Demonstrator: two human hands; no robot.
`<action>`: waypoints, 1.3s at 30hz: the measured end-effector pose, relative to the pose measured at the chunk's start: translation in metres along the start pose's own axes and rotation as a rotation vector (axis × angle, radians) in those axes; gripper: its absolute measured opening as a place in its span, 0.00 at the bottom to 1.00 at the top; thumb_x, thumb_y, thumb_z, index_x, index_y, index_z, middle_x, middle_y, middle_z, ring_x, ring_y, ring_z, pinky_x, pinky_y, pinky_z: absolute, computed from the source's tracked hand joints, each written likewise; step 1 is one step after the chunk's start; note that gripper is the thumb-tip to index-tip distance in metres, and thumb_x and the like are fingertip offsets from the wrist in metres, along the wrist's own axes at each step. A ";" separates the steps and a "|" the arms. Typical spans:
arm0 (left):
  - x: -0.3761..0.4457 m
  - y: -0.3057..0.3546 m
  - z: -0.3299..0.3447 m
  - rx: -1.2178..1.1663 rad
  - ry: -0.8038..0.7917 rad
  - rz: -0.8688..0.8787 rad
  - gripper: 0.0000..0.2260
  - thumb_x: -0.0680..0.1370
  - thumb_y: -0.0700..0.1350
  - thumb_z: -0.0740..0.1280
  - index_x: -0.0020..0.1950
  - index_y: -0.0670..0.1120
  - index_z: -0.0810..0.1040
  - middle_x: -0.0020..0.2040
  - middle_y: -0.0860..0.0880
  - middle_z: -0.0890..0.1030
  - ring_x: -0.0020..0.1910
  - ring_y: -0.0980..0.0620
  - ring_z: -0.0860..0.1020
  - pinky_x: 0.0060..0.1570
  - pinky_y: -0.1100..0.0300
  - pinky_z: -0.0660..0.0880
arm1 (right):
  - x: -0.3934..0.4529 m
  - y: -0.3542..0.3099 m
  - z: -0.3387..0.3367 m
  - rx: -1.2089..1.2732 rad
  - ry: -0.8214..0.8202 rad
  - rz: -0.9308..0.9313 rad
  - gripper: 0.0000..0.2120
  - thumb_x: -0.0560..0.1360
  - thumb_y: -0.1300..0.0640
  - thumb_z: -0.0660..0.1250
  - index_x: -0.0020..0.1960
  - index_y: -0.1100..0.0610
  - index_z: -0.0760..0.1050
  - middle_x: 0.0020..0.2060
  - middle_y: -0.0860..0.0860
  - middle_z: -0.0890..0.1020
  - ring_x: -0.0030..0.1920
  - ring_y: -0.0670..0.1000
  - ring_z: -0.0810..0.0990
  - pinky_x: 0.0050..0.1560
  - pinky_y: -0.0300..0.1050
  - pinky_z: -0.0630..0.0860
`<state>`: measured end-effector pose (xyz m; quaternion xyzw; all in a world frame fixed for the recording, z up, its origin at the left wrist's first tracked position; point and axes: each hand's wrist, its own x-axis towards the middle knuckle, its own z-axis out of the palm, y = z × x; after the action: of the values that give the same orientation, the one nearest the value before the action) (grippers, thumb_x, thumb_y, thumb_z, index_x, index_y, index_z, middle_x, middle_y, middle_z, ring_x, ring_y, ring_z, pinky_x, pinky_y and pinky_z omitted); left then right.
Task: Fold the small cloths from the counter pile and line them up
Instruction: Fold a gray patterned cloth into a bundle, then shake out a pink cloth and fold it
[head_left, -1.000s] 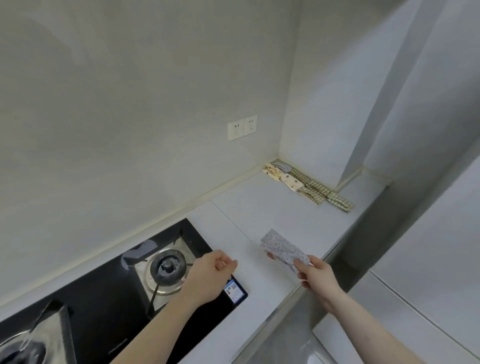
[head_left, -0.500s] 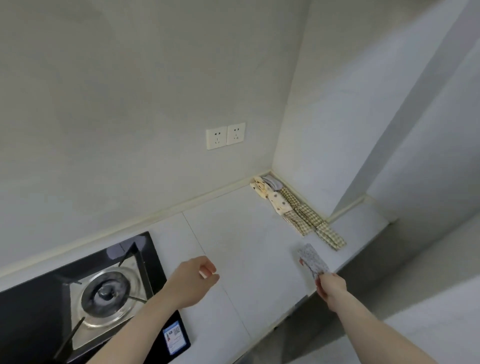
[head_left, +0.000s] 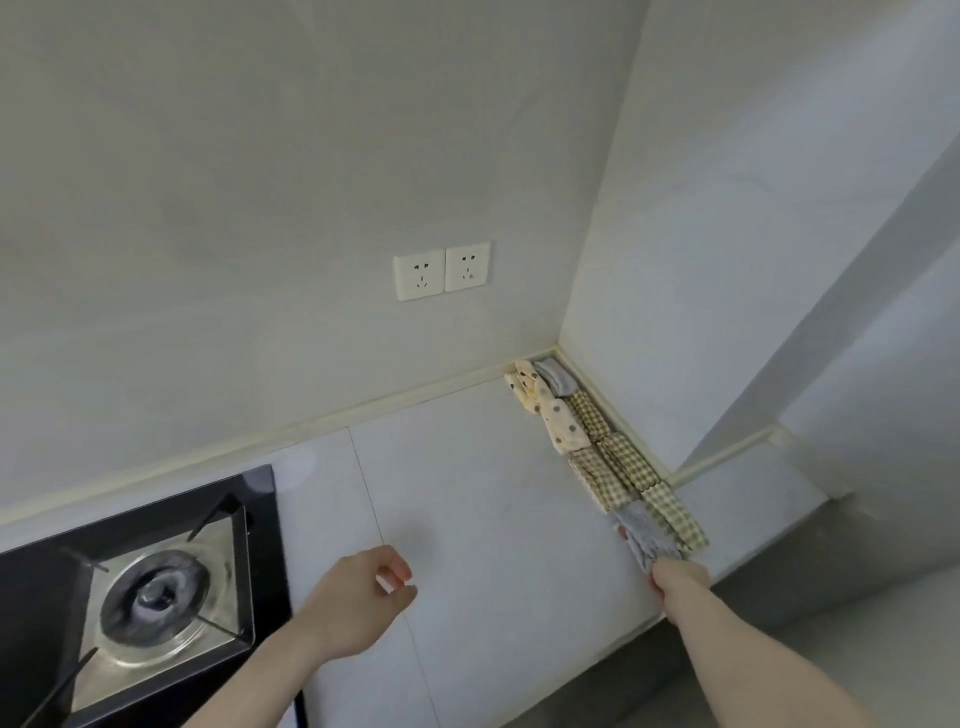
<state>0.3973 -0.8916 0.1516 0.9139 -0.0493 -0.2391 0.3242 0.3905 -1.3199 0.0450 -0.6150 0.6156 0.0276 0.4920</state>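
The right hand (head_left: 678, 579) pinches the near end of a folded grey cloth (head_left: 641, 532), which reaches away from the fingers to the near end of the row of folded cloths (head_left: 597, 447) along the right wall, beside the last checked one. The left hand (head_left: 358, 603) hangs over the counter (head_left: 467, 493) w/ fingers loosely curled, holding nothing, near the stove (head_left: 150, 597) and well apart from the cloth.

Pale walls (head_left: 260, 182), twin sockets (head_left: 441, 270), white counter (head_left: 467, 493), black gas hob (head_left: 140, 597).
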 end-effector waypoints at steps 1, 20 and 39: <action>0.001 0.000 0.001 0.004 0.001 -0.007 0.03 0.77 0.53 0.72 0.47 0.57 0.80 0.46 0.59 0.83 0.44 0.61 0.80 0.45 0.67 0.75 | 0.001 -0.003 0.000 -0.022 -0.007 -0.002 0.21 0.80 0.64 0.65 0.70 0.72 0.70 0.62 0.65 0.79 0.56 0.63 0.78 0.51 0.49 0.73; -0.171 -0.135 -0.041 -0.151 0.201 -0.130 0.04 0.76 0.52 0.74 0.46 0.55 0.81 0.44 0.60 0.84 0.41 0.64 0.81 0.47 0.65 0.78 | -0.235 0.098 0.106 -0.141 -0.332 -0.652 0.23 0.80 0.64 0.66 0.72 0.53 0.66 0.66 0.53 0.68 0.49 0.54 0.79 0.42 0.47 0.76; -0.508 -0.397 -0.070 -0.428 0.805 -0.617 0.02 0.77 0.53 0.71 0.49 0.58 0.80 0.51 0.57 0.80 0.44 0.62 0.80 0.40 0.68 0.75 | -0.658 0.296 0.285 -0.778 -1.412 -1.268 0.18 0.78 0.57 0.70 0.63 0.40 0.71 0.61 0.39 0.74 0.53 0.42 0.81 0.50 0.35 0.78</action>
<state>-0.0429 -0.4159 0.1602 0.8190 0.3984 0.0407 0.4108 0.1633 -0.5856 0.1499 -0.7876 -0.3043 0.3160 0.4328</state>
